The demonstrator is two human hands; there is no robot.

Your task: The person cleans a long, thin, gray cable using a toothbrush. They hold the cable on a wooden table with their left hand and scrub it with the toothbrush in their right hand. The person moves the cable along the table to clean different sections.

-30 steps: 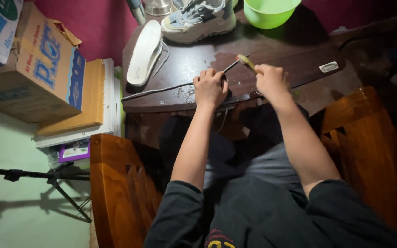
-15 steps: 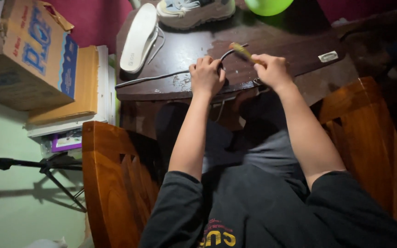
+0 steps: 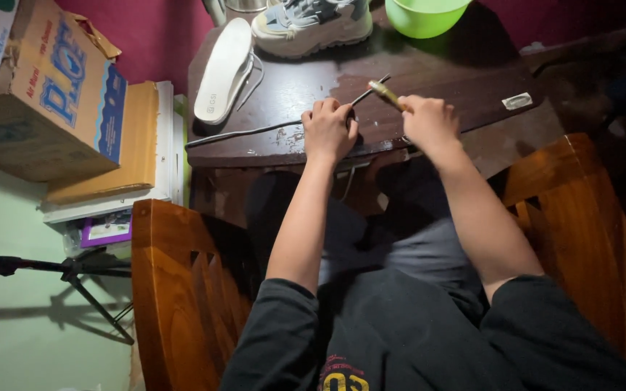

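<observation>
A long, dark shoelace [image 3: 255, 130] lies across a dark wooden table [image 3: 472, 94] in the upper middle of the frame. Its long axis runs from the lower left, near the table's left edge, up to the right, where its thin end points toward the upper right of the frame.

The left hand [image 3: 330, 130] is curled tight over the lace at the table's near edge, pinning it down. Just to the right, the right hand [image 3: 429, 123] is closed around a small brush with a yellowish handle [image 3: 387, 94], whose tip angles up and left toward the lace's free end. Whether the brush touches the lace cannot be told.

Beyond the hands, in the upper left of the table, a white insole [image 3: 222, 69] lies lengthwise. A grey and white sneaker [image 3: 313, 25] sits at the top centre, and a green plastic bowl [image 3: 422, 14] stands just right of it at the top edge. Cardboard boxes [image 3: 52, 94] are stacked at the far left. Wooden chair arms [image 3: 182, 289] frame the seated person's lap below.

As a judgement: the lace could slide from under the left hand if the grip loosens, since most of it lies free on the table. A hard sweep of the brush could flick the loose end away.
</observation>
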